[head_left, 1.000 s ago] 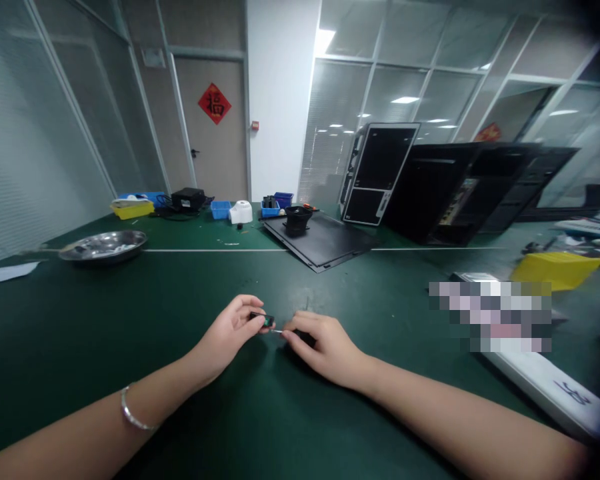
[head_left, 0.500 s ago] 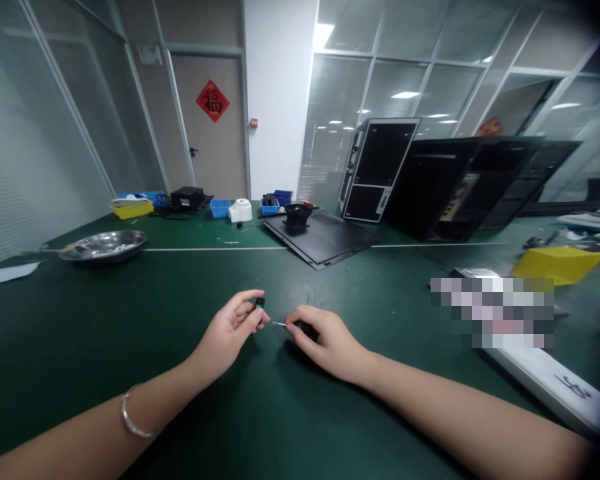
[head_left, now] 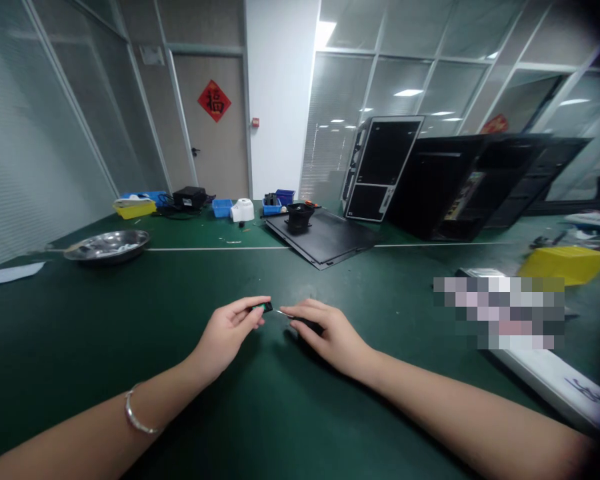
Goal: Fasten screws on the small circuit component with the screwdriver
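A: Largest item first?
B: The green desk (head_left: 125,327). Dark computer cases (head_left: 430,187) stand on its far right side, a silver-edged case (head_left: 386,153) beside them.
A: Next in size?
B: A flat black panel (head_left: 333,240), lying in front of the silver-edged case. A metal bowl (head_left: 107,257) sits well apart, at the left.
A: Condition of the hands?
B: Left hand (head_left: 225,337): thumb and fingers closed on a small black-and-green part (head_left: 267,307), held over the desk between the two hands. Right hand (head_left: 337,337): fingers closed around the dark handle of a thin tool (head_left: 283,314).
A: And the smallest detail?
B: The tool's metal tip points at the part's right end. Contact cannot be determined.
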